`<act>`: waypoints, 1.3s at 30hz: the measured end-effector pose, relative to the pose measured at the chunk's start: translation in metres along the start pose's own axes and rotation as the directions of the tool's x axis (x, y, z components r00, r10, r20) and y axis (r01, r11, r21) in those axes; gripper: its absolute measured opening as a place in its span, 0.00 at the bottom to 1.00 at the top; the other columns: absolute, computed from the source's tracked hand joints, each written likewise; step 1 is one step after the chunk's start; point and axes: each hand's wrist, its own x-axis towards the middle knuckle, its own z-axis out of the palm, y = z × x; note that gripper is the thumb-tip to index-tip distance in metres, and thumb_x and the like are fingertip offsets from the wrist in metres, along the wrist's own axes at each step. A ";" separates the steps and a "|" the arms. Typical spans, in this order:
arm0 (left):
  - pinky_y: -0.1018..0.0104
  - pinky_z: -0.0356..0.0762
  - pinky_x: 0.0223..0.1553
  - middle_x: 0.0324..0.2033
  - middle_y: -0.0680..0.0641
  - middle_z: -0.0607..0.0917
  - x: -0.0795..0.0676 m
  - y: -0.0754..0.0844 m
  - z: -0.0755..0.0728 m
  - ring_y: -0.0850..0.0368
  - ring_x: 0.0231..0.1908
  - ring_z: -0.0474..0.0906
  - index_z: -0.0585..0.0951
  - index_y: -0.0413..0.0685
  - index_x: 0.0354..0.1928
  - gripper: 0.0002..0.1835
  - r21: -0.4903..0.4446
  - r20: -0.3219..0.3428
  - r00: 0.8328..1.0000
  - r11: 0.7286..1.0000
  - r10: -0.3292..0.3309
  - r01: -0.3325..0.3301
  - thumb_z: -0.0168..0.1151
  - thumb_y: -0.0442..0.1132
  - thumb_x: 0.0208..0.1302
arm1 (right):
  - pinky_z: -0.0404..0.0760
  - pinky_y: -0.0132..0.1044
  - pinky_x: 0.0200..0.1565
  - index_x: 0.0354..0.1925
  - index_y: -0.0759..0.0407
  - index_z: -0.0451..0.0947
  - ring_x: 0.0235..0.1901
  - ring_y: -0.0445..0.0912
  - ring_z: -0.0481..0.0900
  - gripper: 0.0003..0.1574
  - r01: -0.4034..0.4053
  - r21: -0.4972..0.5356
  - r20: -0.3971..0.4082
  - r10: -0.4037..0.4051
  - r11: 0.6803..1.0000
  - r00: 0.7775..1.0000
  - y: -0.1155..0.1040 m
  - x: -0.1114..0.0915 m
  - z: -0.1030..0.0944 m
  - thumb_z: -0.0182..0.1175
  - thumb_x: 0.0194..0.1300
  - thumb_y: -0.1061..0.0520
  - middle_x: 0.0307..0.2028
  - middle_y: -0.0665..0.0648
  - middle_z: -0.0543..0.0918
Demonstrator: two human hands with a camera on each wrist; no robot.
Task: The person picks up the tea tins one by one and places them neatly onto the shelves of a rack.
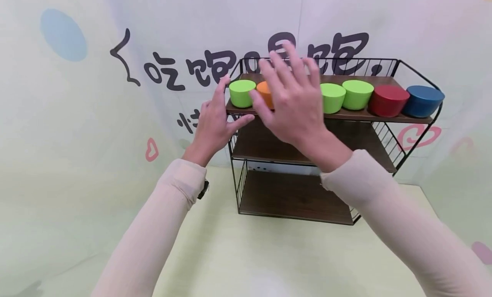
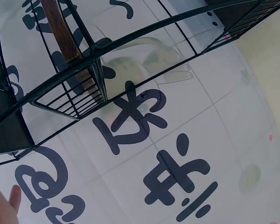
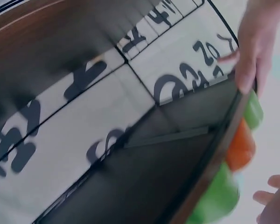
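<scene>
My left hand (image 1: 211, 124) holds the left end of the top shelf of a dark rack (image 1: 292, 198). Its thumb lies along the front edge, and in the right wrist view the left hand (image 3: 256, 51) grips that corner. Just beside it stands a green bowl (image 1: 242, 94), then an orange bowl (image 1: 264, 94), partly hidden. My right hand (image 1: 294, 96) is raised in front of the row with fingers spread, holding nothing. To its right are a green bowl (image 1: 332, 98), another green bowl (image 1: 357, 95), a red bowl (image 1: 388, 101) and a blue bowl (image 1: 424, 101).
Below the bowls the rack has a middle shelf (image 1: 269, 145) and a bottom shelf (image 1: 284, 194). It stands on a pale surface (image 1: 246, 254) against a wall sheet (image 1: 115, 117) printed with dark characters. Thin wire rails (image 1: 419, 74) edge the top shelf.
</scene>
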 end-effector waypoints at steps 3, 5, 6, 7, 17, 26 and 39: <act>0.53 0.56 0.67 0.75 0.57 0.59 0.001 0.000 -0.001 0.54 0.68 0.64 0.46 0.56 0.79 0.57 -0.008 0.019 0.999 0.999 -0.038 0.038 0.67 0.65 0.57 | 0.46 0.53 0.71 0.66 0.61 0.72 0.74 0.58 0.55 0.37 -0.031 0.019 -0.068 0.032 0.999 0.997 0.017 -0.008 -0.017 0.45 0.71 0.39 0.68 0.63 0.71; 0.53 0.56 0.68 0.75 0.59 0.57 0.001 -0.001 -0.002 0.54 0.68 0.63 0.45 0.57 0.79 0.57 -0.015 0.031 0.998 0.998 -0.057 0.057 0.67 0.65 0.56 | 0.44 0.53 0.72 0.67 0.60 0.72 0.74 0.58 0.53 0.39 -0.072 0.022 -0.122 0.074 0.997 0.990 0.028 -0.016 -0.027 0.45 0.69 0.38 0.69 0.63 0.69; 0.53 0.55 0.68 0.76 0.60 0.56 0.002 -0.001 -0.002 0.53 0.69 0.63 0.45 0.58 0.79 0.57 -0.018 0.038 0.997 0.998 -0.067 0.068 0.67 0.66 0.56 | 0.44 0.54 0.72 0.66 0.59 0.72 0.74 0.59 0.53 0.39 -0.098 0.025 -0.157 0.101 0.995 0.982 0.034 -0.021 -0.031 0.44 0.68 0.38 0.69 0.62 0.69; 0.53 0.55 0.68 0.76 0.61 0.56 0.002 -0.002 -0.002 0.52 0.68 0.63 0.45 0.59 0.79 0.57 -0.019 0.043 0.996 0.997 -0.077 0.077 0.67 0.66 0.56 | 0.44 0.54 0.72 0.66 0.60 0.72 0.74 0.60 0.54 0.39 -0.128 0.032 -0.195 0.131 0.991 0.972 0.039 -0.026 -0.035 0.44 0.68 0.38 0.69 0.62 0.69; 0.50 0.57 0.67 0.75 0.62 0.55 -0.001 -0.013 -0.008 0.45 0.67 0.64 0.44 0.62 0.79 0.57 -0.010 0.058 0.992 0.994 -0.112 0.113 0.67 0.65 0.56 | 0.44 0.51 0.72 0.63 0.64 0.72 0.73 0.57 0.56 0.52 -0.403 0.104 -0.397 0.409 0.910 0.822 0.082 -0.082 -0.055 0.36 0.67 0.24 0.68 0.59 0.71; 0.48 0.56 0.68 0.76 0.62 0.54 0.000 -0.020 -0.012 0.44 0.68 0.62 0.43 0.65 0.79 0.56 -0.019 0.068 0.991 0.993 -0.119 0.121 0.67 0.64 0.57 | 0.43 0.49 0.72 0.68 0.64 0.67 0.74 0.52 0.55 0.51 -0.534 0.025 -0.343 0.509 0.845 0.790 0.124 -0.143 -0.068 0.33 0.70 0.27 0.70 0.60 0.68; 0.44 0.53 0.71 0.76 0.54 0.56 -0.017 -0.047 -0.021 0.46 0.73 0.57 0.44 0.64 0.80 0.47 -0.071 0.058 0.996 0.995 -0.064 0.068 0.59 0.60 0.68 | 0.48 0.65 0.66 0.71 0.65 0.60 0.73 0.64 0.52 0.46 -0.513 -0.154 0.005 0.520 0.844 0.854 0.171 -0.224 -0.059 0.38 0.69 0.35 0.71 0.72 0.60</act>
